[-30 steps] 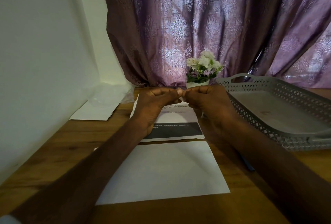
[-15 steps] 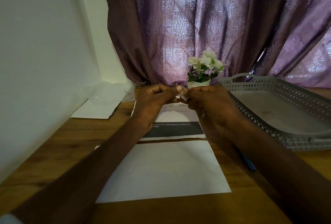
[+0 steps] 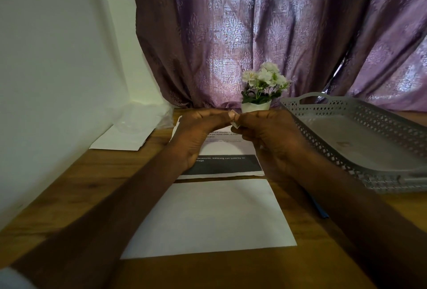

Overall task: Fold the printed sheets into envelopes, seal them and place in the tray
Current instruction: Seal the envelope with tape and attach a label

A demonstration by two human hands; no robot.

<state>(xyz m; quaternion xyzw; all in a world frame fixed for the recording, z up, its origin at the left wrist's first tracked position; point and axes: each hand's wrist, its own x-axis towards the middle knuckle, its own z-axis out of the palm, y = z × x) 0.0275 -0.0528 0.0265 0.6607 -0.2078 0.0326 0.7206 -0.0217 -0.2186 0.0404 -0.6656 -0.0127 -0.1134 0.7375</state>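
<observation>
On the left, the left hand (image 3: pixel 198 136) is raised above the desk (image 3: pixel 69 184), its fingers curled and its fingertips pinching one side of a small white scrap (image 3: pixel 234 123); what the scrap is cannot be told, perhaps a sticker or bit of tape for sealing. The right hand (image 3: pixel 268 134) meets it at the middle, pinching the other side of the same scrap. Directly below both hands lies the printed sheet (image 3: pixel 227 164), and nearer the person a plain white sheet (image 3: pixel 208 217), its long axis running left to right across the desk. Both hands are about equally near it. Further right, the grey tray (image 3: pixel 392 127) sits beside the right arm, so that hand is better placed for it.
</observation>
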